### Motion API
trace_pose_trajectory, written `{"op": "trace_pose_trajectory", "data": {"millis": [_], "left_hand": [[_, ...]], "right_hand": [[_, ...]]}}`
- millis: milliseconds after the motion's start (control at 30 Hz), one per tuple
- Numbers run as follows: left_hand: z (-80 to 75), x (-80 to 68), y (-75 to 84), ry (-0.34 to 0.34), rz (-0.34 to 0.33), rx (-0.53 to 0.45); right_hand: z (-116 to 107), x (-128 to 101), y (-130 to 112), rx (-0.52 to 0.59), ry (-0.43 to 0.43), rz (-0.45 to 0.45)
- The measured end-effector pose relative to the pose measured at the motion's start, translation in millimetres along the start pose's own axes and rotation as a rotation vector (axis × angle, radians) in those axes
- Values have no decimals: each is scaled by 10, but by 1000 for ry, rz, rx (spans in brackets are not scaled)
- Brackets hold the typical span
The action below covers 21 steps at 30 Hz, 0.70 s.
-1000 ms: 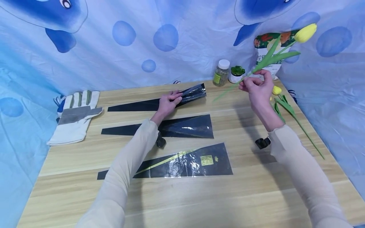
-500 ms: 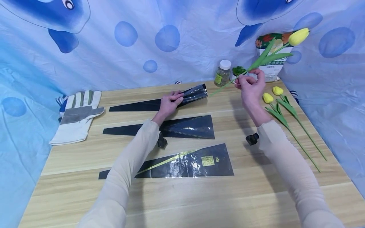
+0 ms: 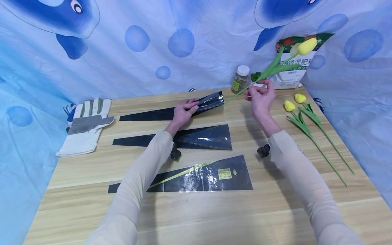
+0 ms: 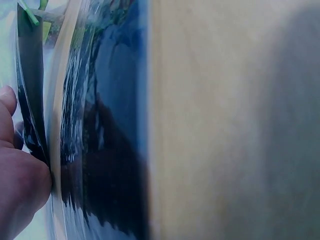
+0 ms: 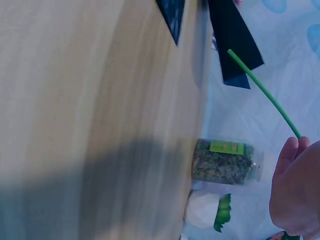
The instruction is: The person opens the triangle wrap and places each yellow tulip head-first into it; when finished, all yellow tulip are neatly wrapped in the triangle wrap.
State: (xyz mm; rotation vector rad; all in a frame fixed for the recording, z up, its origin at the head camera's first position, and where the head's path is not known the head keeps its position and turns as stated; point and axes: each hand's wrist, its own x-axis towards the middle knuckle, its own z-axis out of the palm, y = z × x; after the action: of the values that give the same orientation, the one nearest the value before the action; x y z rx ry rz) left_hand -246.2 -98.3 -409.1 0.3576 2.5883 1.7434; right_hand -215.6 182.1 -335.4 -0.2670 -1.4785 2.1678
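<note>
My left hand (image 3: 183, 114) grips a black, tapered flower sleeve (image 3: 211, 99) near its wide end, which is lifted and opened out at the far side of the table. In the left wrist view thumb and fingers pinch the sleeve (image 4: 31, 80). Between the fingertips of my right hand (image 3: 261, 101) is the stem of a yellow artificial tulip (image 3: 307, 46), its bloom pointing up and right. The stem's lower end overlaps the sleeve's mouth; the right wrist view shows the green stem (image 5: 272, 100) across the black sleeve (image 5: 230, 40).
Two more flower sleeves lie nearer, one plain (image 3: 202, 137) and one with gold print (image 3: 199, 178). Two yellow tulips (image 3: 318, 146) rest at the right. A jar (image 3: 240, 80), a potted plant (image 3: 256, 77) and a bag (image 3: 291, 68) stand behind. A work glove (image 3: 85, 127) lies left.
My right hand has moved left and slightly down with the tulip, bringing the stem's end to the sleeve's mouth. The left hand keeps its hold on the sleeve.
</note>
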Motion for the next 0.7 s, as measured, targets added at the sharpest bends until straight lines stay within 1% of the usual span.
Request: {"op": "trace_pose_trajectory", "data": {"millis": [200, 300, 400, 500, 633, 700], "left_hand": [[17, 13, -22, 10, 15, 16], [16, 28, -17, 14, 28, 18], [7, 29, -17, 15, 23, 30], [7, 23, -25, 16, 14, 39], [21, 13, -35, 16, 18, 43], [24, 6, -29, 14, 20, 44]], "right_hand": [[-86, 78, -108, 3, 38, -34], [-123, 115, -166, 9, 72, -32], [-126, 121, -187, 2, 83, -18], [-86, 97, -145, 10, 79, -13], [-14, 50, -21, 17, 69, -3], [15, 26, 45, 1, 62, -1]]}}
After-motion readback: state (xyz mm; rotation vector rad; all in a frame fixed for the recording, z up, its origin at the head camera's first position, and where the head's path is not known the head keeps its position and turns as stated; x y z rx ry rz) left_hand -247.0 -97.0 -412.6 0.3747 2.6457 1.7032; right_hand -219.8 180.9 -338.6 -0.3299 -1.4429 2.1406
